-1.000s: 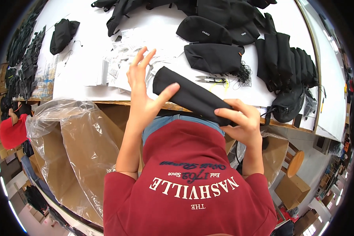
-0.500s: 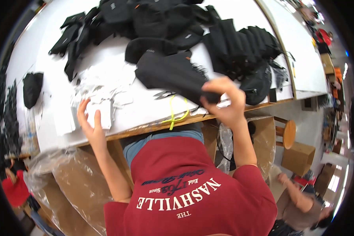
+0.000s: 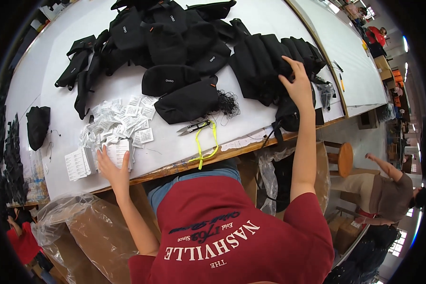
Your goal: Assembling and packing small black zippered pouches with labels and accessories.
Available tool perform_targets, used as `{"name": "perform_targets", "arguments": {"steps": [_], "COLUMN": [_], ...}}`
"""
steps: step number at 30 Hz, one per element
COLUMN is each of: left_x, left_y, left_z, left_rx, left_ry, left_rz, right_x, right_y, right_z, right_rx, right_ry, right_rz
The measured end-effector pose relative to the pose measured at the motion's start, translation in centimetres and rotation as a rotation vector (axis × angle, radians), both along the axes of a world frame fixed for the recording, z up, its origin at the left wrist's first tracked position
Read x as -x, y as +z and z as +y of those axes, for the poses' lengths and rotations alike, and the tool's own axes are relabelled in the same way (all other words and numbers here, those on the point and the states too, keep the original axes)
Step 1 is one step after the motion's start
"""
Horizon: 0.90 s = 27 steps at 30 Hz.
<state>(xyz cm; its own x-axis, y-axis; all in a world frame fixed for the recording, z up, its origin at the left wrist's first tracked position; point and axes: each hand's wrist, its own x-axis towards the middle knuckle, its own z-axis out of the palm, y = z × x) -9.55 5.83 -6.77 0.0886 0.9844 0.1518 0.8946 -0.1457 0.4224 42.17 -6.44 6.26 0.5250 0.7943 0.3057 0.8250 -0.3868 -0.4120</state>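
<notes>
My left hand [image 3: 114,171] rests with fingers spread on a stack of printed white labels [image 3: 120,154]. A second stack of labels [image 3: 79,163] stands left of it, and a loose heap of small white tags [image 3: 123,118] lies just beyond. My right hand [image 3: 296,85] is open, thumb and fingers apart, over the row of black fabric bags [image 3: 260,68] on the right. Whether its fingertips touch a bag I cannot tell. Between the hands lies a single black bag [image 3: 187,102] with a small orange tab. Thread snips [image 3: 194,128] with a yellow ribbon [image 3: 206,146] lie before it.
A large pile of black bags [image 3: 175,38] covers the far part of the table [image 3: 61,113]. Loose black cords [image 3: 228,104] bunch near the middle. Plastic-lined cardboard boxes [image 3: 87,222] stand below the table edge. A wooden stool [image 3: 344,160] and another person [image 3: 388,189] are at right.
My right hand has let go of the black bag it held above the table and moved right and away, to the row. My left hand has come down onto the labels.
</notes>
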Motion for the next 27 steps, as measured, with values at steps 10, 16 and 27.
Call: {"name": "perform_targets", "arguments": {"steps": [10, 16, 27], "left_x": [-0.3, -0.1, -0.4], "left_y": [1.2, 1.4, 2.9], "left_z": [0.1, 0.1, -0.5], "left_rx": [-0.002, 0.022, 0.016], "left_ry": [-0.053, -0.071, -0.089], "left_rz": [0.013, 0.006, 0.001], "right_x": [6.4, 12.8, 9.3], "right_y": [-0.2, -7.3, -12.5], "right_z": [-0.5, -0.9, 0.1], "right_rx": [-0.394, -0.041, -0.047], "right_ry": [0.015, 0.148, -0.184], "right_rz": [-0.136, 0.26, 0.316]}}
